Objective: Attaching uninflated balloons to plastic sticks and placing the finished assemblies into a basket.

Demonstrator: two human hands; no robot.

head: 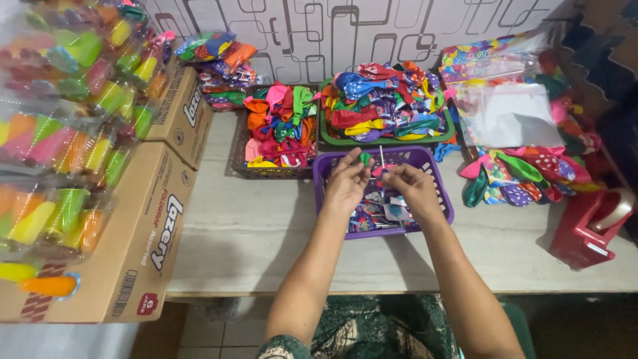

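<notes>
My left hand (345, 183) pinches a small green balloon (365, 159) above the purple basket (438, 193). My right hand (413, 186) holds a thin white stick (381, 157) that points upward between the two hands. Both hands hover over the small packets lying in the purple basket. Behind it stand a green basket (325, 138) heaped with mixed coloured balloons and a brown basket (240, 156) full of orange, pink and green balloons.
A red tape dispenser (588, 226) sits at the right table edge. Loose balloons and clear plastic bags (508, 113) lie at the back right. Cardboard boxes (143, 239) topped with packed colourful toys fill the left. A bag of balloons (216, 53) leans on the wall.
</notes>
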